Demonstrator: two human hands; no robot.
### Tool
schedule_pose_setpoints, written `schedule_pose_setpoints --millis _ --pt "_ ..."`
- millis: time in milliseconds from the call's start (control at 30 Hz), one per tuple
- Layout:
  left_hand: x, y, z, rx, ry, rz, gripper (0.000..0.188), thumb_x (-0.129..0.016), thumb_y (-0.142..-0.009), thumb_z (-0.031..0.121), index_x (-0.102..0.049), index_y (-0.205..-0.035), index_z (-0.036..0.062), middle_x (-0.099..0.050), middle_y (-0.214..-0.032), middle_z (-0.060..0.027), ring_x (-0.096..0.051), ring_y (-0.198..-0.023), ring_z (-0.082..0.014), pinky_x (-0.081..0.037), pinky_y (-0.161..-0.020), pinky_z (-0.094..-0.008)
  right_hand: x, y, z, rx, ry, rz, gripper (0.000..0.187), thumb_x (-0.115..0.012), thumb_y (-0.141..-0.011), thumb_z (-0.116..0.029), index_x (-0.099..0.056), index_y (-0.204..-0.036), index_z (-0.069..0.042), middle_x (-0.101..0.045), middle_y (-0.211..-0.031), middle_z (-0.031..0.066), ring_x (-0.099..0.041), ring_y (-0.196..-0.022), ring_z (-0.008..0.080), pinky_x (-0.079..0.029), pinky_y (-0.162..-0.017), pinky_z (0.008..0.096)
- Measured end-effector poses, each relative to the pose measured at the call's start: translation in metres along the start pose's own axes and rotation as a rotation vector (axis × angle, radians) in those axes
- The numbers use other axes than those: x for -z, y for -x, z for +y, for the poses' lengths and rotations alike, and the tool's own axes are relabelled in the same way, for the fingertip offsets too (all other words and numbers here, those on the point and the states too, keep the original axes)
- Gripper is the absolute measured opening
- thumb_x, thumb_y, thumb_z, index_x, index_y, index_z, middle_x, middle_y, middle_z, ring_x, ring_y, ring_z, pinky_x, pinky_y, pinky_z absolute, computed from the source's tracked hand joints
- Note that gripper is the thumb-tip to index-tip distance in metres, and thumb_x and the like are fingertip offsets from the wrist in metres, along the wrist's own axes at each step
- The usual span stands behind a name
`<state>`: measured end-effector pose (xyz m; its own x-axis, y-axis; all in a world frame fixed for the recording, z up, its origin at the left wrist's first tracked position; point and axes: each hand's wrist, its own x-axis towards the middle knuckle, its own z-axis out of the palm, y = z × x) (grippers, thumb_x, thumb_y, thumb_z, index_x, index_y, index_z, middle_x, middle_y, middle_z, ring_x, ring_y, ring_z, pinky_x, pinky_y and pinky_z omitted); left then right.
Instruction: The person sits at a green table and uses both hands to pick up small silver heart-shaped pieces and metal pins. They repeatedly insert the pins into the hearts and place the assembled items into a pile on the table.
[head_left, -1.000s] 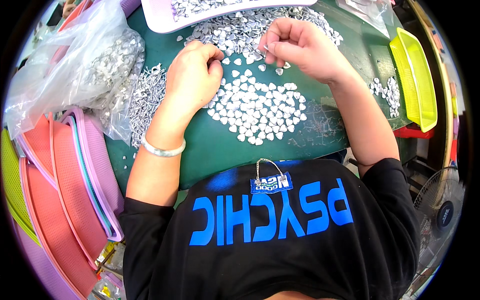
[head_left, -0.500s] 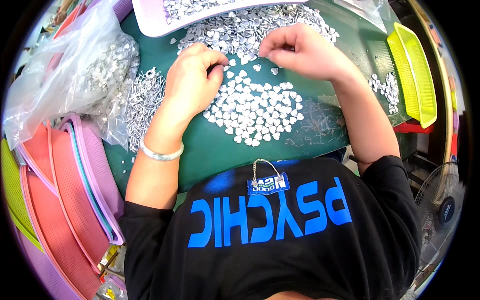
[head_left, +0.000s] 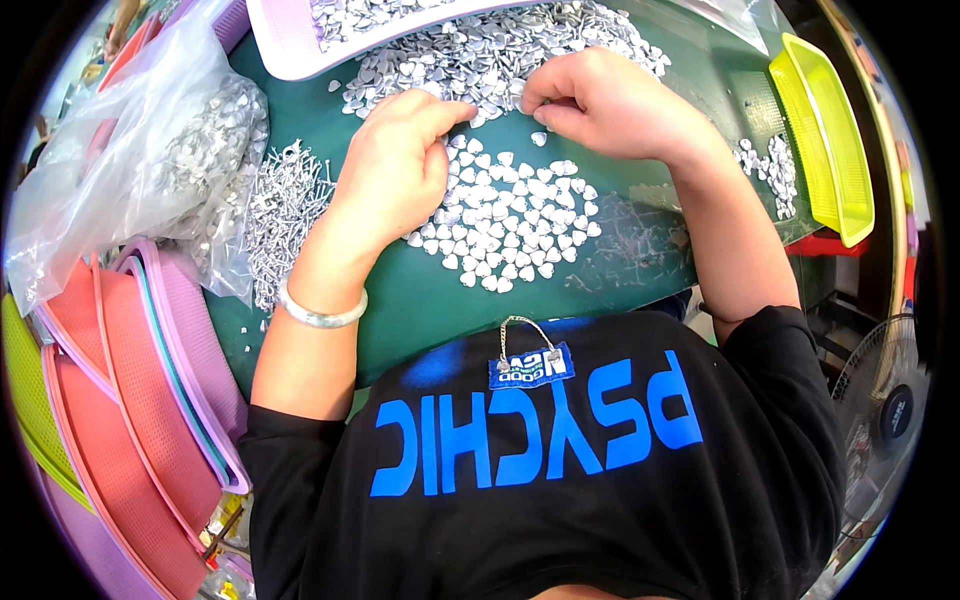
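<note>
Small silvery hearts lie in a large heap at the far side of the green table. Nearer to me, a loose single layer of hearts is spread out, mostly with pale faces up. My left hand is at the near edge of the heap, its index finger stretched toward the hearts and its thumb apart below. My right hand rests at the heap's right front, thumb and index finger pinched together; whatever lies between them is hidden. A single heart sits just below these fingertips.
A lilac tray holding more hearts stands behind the heap. To the left are a pile of thin metal screw-like pieces, a clear plastic bag and stacked baskets. At right are a lime basket, another heart cluster and a fan.
My left index finger has stretched out rightward to the heap's edge, and the thumb has dropped away from it. Some hearts between the hands have shifted toward the near layer. My right hand stays pinched.
</note>
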<state>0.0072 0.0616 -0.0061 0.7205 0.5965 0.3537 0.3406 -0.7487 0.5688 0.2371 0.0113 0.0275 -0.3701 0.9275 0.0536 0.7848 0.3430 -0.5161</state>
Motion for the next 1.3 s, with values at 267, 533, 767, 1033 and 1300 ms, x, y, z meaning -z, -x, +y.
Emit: schedule_pose_setpoints --millis 267,533,767,1033,1300 --pt "-0.001 0.000 0.002 -0.020 -0.029 -0.034 0.028 -0.052 -0.073 -0.007 -0.069 -0.092 0.0048 -0.058 -0.082 -0.0094 -0.057 -0.085 -0.0291 -0.047 -0.078 -0.0383 0.013 0.005 0.013 0.015 0.041 -0.066 0.011 -0.063 -0.077 -0.005 -0.066 -0.087 -0.001 -0.065 -0.074 0.0118 -0.062 -0.066 0.0256 -0.048 -0.062 0.0336" --pt "0.002 0.000 0.002 -0.048 -0.016 -0.062 0.025 -0.049 -0.074 -0.011 -0.067 -0.089 -0.0002 -0.061 -0.082 -0.0112 -0.059 -0.080 -0.0278 -0.047 -0.075 -0.0348 0.004 0.004 0.008 0.034 0.044 -0.086 0.010 -0.065 -0.074 -0.006 -0.066 -0.084 -0.005 -0.063 -0.072 0.0101 -0.060 -0.064 0.0253 -0.047 -0.061 0.0341" --pt "-0.001 -0.001 0.003 -0.020 0.058 -0.051 0.025 -0.052 -0.073 -0.008 -0.066 -0.091 0.0020 -0.058 -0.080 -0.0122 -0.058 -0.081 -0.0312 -0.048 -0.074 -0.0396 0.013 0.005 0.007 -0.008 -0.027 -0.140 0.007 -0.065 -0.075 -0.008 -0.063 -0.078 -0.002 -0.060 -0.068 0.0126 -0.059 -0.063 0.0284 -0.046 -0.060 0.0357" --pt "-0.005 -0.003 0.006 0.006 0.009 -0.030 0.026 -0.052 -0.074 -0.008 -0.066 -0.095 0.0014 -0.056 -0.083 -0.0131 -0.058 -0.084 -0.0318 -0.048 -0.075 -0.0395 0.001 0.000 0.006 -0.046 0.083 0.002 0.007 -0.063 -0.077 -0.011 -0.063 -0.079 -0.004 -0.062 -0.069 0.0132 -0.061 -0.067 0.0297 -0.047 -0.061 0.0372" --pt "-0.007 -0.002 0.002 0.049 0.038 0.023 0.024 -0.052 -0.076 -0.006 -0.066 -0.093 0.0015 -0.059 -0.084 -0.0134 -0.059 -0.082 -0.0327 -0.049 -0.073 -0.0394 -0.019 -0.004 0.008 0.018 0.147 0.151 0.009 -0.062 -0.078 -0.013 -0.065 -0.084 -0.006 -0.063 -0.070 0.0133 -0.061 -0.066 0.0322 -0.048 -0.063 0.0401"
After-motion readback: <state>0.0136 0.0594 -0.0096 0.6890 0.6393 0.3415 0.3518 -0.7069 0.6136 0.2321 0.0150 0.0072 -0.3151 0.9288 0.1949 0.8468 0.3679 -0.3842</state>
